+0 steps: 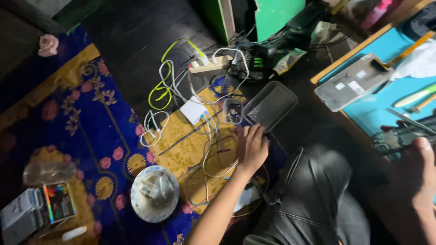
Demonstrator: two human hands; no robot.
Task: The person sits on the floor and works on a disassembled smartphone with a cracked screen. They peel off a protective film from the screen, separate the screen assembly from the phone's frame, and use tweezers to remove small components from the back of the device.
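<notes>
Down on the rug (91, 131), the left hand (251, 147) reaches for a clear plastic tray (270, 105). Its fingers (252, 133) are spread a little and touch the tray's near corner, holding nothing. It looks like the reaching step; a grab would need the fingers to close on the rim. The tray lies flat, its long side running from near-left up to far-right. The right hand (420, 170) rests by the blue desk (386, 109); I cannot tell how its fingers are.

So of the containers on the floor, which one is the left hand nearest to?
The clear rectangular plastic tray, just beyond the left hand. The round white-and-blue bowl lies farther off on the blue patterned rug.
</notes>
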